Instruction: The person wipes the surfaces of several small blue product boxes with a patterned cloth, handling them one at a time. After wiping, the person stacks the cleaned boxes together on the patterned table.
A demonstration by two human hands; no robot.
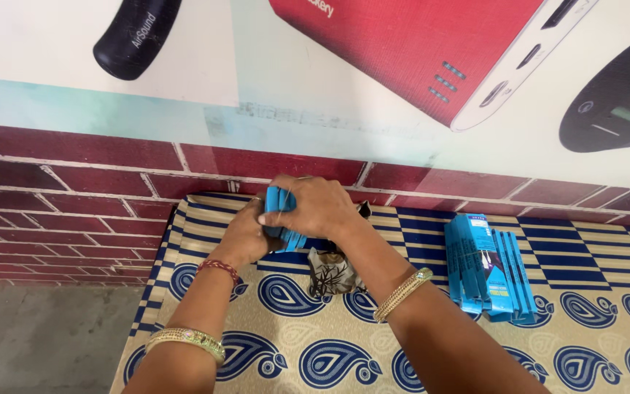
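Nearest the camera, two forearms with gold bangles reach away over the desk, which is covered in a cloth of blue paisley figures and blue-and-cream checks. A small crumpled brown-and-white wrapper lies on the cloth just beneath the right forearm, near the hands. To the right, well apart from the hands, a row of flat blue packets stands on edge, leaning together.

The left hand and right hand meet at the far left part of the desk, both closed around a small bundle of blue packets held above the cloth. The right hand's fingers wrap over the top of the bundle; the left hand grips it from below (most of the bundle is hidden between them).

The desk's far edge abuts a red brick-pattern wall with a printed poster above. The desk's left edge drops to a grey floor. Bare cloth lies between the wrapper and the standing row.
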